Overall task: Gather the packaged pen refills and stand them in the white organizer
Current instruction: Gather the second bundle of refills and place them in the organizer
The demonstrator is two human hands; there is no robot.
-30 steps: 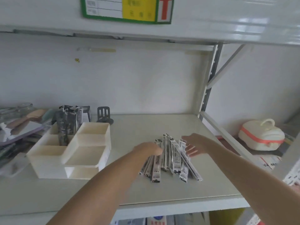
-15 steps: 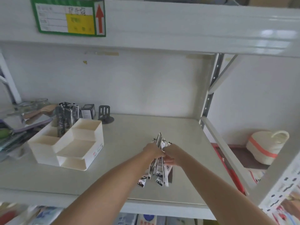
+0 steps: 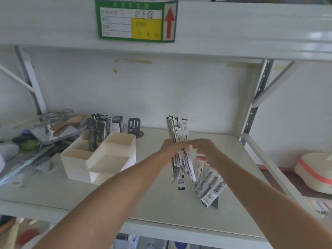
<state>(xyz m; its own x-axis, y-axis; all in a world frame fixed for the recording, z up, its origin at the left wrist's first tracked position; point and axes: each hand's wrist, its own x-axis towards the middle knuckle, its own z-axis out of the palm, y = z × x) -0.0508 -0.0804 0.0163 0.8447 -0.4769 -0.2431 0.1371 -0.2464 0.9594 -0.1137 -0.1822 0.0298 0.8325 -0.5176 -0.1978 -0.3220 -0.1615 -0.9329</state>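
My left hand grips a bundle of packaged pen refills, held upright above the shelf. Just to its right my right hand has its fingers spread, touching the bundle's lower part. Several more refill packs lie slanted on the shelf under my right wrist. The white organizer stands to the left on the shelf, with several dark refill packs standing in its back compartment.
A black phone stand and a small box sit behind the organizer. Clutter with a notebook and a brush fills the shelf's left end. A white pot with an orange band sits right. The upper shelf beam hangs overhead.
The scattered refills have been gathered; my left hand has lifted a bundle upright off the shelf, and some packs stay lying below. My right hand has opened beside it.
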